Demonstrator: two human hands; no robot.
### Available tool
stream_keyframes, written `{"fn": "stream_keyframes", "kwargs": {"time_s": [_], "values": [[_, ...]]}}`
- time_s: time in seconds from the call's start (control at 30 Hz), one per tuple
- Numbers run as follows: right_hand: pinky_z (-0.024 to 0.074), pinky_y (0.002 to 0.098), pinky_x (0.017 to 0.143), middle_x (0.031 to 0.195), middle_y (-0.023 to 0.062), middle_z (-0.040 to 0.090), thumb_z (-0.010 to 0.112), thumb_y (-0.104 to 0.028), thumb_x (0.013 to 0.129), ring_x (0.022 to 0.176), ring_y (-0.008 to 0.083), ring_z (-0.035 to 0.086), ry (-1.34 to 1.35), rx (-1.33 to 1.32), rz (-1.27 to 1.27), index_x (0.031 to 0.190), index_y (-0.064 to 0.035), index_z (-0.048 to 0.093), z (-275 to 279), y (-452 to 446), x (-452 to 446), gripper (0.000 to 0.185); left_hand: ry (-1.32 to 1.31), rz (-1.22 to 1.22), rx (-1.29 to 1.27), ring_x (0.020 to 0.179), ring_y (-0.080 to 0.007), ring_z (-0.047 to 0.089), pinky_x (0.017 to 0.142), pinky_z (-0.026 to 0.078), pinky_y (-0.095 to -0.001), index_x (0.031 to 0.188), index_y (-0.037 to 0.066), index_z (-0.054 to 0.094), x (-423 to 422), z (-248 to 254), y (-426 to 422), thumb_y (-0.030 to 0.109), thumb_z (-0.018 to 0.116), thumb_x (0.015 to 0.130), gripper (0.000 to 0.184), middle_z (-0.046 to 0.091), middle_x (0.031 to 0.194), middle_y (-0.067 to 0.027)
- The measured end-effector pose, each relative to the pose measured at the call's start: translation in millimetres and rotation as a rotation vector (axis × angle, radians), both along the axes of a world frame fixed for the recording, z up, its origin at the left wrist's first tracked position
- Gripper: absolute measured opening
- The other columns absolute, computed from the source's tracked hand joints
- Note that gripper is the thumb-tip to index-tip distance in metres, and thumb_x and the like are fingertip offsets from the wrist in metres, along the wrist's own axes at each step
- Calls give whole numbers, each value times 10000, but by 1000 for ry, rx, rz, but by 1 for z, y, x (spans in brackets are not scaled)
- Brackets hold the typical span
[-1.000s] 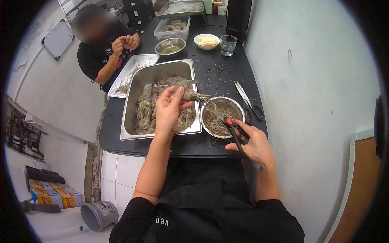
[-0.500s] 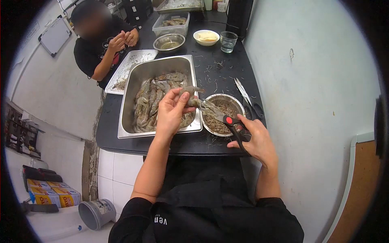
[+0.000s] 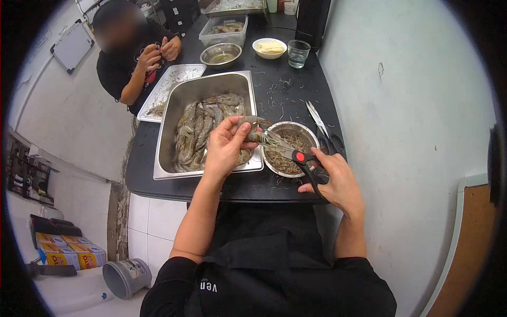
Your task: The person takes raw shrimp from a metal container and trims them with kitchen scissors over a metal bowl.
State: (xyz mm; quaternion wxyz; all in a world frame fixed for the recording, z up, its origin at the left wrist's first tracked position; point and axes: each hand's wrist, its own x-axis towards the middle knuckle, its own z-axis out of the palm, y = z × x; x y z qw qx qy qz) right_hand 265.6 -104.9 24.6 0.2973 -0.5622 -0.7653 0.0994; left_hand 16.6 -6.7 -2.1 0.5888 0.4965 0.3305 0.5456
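Left hand (image 3: 225, 143) pinches a shrimp (image 3: 255, 136) jutting rightward, seemingly meeting scissors (image 3: 299, 157) gripped by the right hand (image 3: 339, 182).

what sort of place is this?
Probably a commercial kitchen or food-prep room: a deep metal pan full of raw shrimp, a bowl of trimmings, and a second person working at the same table.

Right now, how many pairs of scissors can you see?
2. One pair is in the right hand, partly over the trimmings bowl; the other pair lies on the dark table, to the bowl's right. Others could be hidden.
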Motion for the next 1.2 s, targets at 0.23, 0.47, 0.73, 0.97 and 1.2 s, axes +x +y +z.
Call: {"fn": "stream_keyframes", "kwargs": {"time_s": [0.23,0.47,0.73,0.97,1.2], "values": [[474,379,725,818,93,643,877,-397,545,776,266,578,44,-88,-38,1176,-49,624,0,-2,-1,763,44,-27,0,923,-172,663,712,567,-257,1134,-5,507,-1,0,0,170,527,983,232,666,1035,-125],[479,382,662,753,78,638,869,-421,554,678,255,595,78,-173,-49,1146,-94,653,-6,-2,2,710,63,-54,-38,910,-172,666,716,572,-263,1128,2,512,0,2,-1,186,513,990,230,667,1024,-127],[485,371,717,807,74,648,877,-422,535,751,244,595,152,-237,-88,1179,-77,633,-3,-6,-1,771,65,-100,-123,902,-166,667,702,579,-266,1132,-7,526,3,3,7,202,515,991,252,665,999,-113],[452,401,863,962,120,639,902,-378,489,977,290,556,63,-72,-121,1276,-17,543,-6,-7,19,938,193,-4,-59,876,-173,671,698,582,-275,1101,4,537,1,25,10,206,538,979,235,669,998,-116],[422,420,838,959,130,592,850,-456,539,915,312,524,-3,218,-73,1313,16,489,-16,4,-6,976,201,-22,-133,828,-161,671,667,580,-258,1083,-8,548,1,37,12,202,549,973,237,668,979,-118]]}}
